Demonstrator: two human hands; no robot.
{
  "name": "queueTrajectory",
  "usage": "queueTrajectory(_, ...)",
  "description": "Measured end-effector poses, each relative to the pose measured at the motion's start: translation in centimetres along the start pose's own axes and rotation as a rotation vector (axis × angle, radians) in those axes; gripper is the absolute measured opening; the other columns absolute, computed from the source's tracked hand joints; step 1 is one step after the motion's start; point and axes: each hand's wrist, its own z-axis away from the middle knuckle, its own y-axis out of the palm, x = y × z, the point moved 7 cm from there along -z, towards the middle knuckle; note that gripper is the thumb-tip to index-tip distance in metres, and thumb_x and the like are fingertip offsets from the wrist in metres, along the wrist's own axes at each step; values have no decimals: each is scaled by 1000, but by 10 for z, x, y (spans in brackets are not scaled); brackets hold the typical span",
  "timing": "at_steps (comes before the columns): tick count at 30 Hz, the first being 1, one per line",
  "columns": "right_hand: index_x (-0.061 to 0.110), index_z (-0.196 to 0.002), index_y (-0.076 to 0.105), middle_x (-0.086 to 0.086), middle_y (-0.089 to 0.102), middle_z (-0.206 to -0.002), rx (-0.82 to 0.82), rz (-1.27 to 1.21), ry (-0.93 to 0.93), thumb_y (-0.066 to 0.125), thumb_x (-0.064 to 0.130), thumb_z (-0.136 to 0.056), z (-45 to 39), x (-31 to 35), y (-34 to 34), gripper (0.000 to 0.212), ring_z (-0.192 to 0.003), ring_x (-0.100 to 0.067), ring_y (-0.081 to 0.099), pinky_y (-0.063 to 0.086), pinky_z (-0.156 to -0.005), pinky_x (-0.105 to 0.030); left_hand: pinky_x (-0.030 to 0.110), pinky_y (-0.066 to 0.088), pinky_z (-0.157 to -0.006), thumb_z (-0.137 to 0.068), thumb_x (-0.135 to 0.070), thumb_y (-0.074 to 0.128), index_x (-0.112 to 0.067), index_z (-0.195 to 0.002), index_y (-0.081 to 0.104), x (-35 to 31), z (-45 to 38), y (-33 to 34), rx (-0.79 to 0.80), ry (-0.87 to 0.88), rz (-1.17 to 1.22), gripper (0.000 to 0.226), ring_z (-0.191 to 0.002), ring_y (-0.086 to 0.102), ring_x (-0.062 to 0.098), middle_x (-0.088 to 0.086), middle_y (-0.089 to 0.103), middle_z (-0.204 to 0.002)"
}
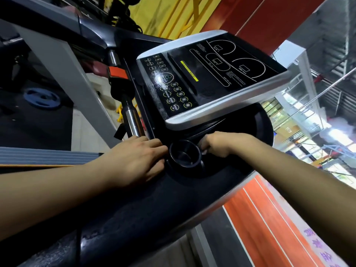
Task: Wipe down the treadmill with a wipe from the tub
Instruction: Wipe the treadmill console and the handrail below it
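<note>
While the left hand [138,160] lies flat, fingers spread, on the treadmill's black tray [134,209], the right hand [217,144] is balled tight around a mostly hidden whitish wipe [204,151], just right of the cup holder [185,155].

Your view is tilted and bent at the edges by the wide lens. Daylight blows out the windows [316,120] at right, glare spots the console [159,79], and the dark tray [134,209] stays dim; corners blur softly.
</note>
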Motion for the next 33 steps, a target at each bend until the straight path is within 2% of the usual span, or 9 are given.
queueTrajectory(4, 8, -146, 47, -10, 44, -154, 19, 209, 412, 54, 12, -99, 7, -61, -10, 48, -140, -30, 44, 39, -112, -39, 32, 39, -81, -95, -54, 13, -28, -104, 57, 0, -1, 1, 26, -10, -15, 52, -85, 52, 19, -8, 56, -100)
queueTrajectory(8, 7, -141, 53, -11, 57, -142, 44, 158, 161, 57, 7, -97, -5, -11, -3, 44, -129, -31, 55, 43, -108, -36, 35, 42, -81, -96, -52, 16, -26, -104, 58, 1, -1, 2, 13, 3, 3, 50, -83, 52, 19, -7, 57, -99)
queueTrajectory(11, 20, -153, 40, -3, 50, -151, 31, -39, 41, 53, 2, -93, -13, 3, 7, 64, -134, -24, 51, 39, -113, -32, 36, 44, -83, -97, -52, 17, -27, -105, 58, 2, -2, 2, 17, -3, 4, 49, -84, 52, 19, -7, 56, -99)
queueTrajectory(17, 21, -142, 48, -4, 54, -139, 71, 100, 387, 67, 18, -93, 5, -34, -12, 53, -131, -25, 55, 48, -97, -32, 38, 45, -86, -95, -53, 15, -26, -108, 60, 1, -2, 2, 26, 4, 9, 54, -88, 53, 19, -7, 58, -102)
queueTrajectory(20, 15, -125, 62, -4, 64, -125, 93, 133, 273, 57, 23, -96, 7, -16, -5, 30, -120, -27, 63, 54, -93, -30, 40, 46, -89, -93, -54, 11, -25, -112, 61, 0, -1, 2, 38, -6, 2, 60, -92, 55, 20, -5, 60, -107)
queueTrajectory(22, 9, -123, 67, -8, 68, -123, 190, 40, 171, 53, 25, -101, 16, 2, 5, 30, -101, -27, 69, 57, -71, -19, 41, 45, -90, -93, -55, 10, -25, -114, 60, 0, 0, 2, 53, -7, 9, 62, -93, 55, 21, -5, 59, -109)
queueTrajectory(25, 10, -132, 65, -3, 64, -134, 322, -169, -15, 55, 34, -102, 32, 41, 19, 40, -119, -22, 61, 47, -104, -28, 40, 44, -89, -92, -55, 10, -26, -112, 59, -1, -2, 1, 58, 1, -1, 60, -91, 54, 21, -5, 57, -105)
queueTrajectory(27, 13, -135, 64, -4, 64, -136, 333, -254, -80, 53, 31, -101, 38, 56, 19, 40, -125, -21, 58, 42, -112, -36, 38, 43, -89, -92, -55, 10, -26, -111, 58, 0, -2, 1, 56, -6, -7, 60, -91, 55, 22, -5, 57, -105)
queueTrajectory(33, 22, -130, 67, 6, 72, -100, 169, -696, -259, 53, -3, -90, 54, 80, 2, 50, -84, -4, 64, 53, -76, -16, 36, 40, -85, -90, -56, 9, -28, -112, 57, 1, -3, 3, 64, -8, -26, 59, -91, 54, 21, -6, 56, -105)
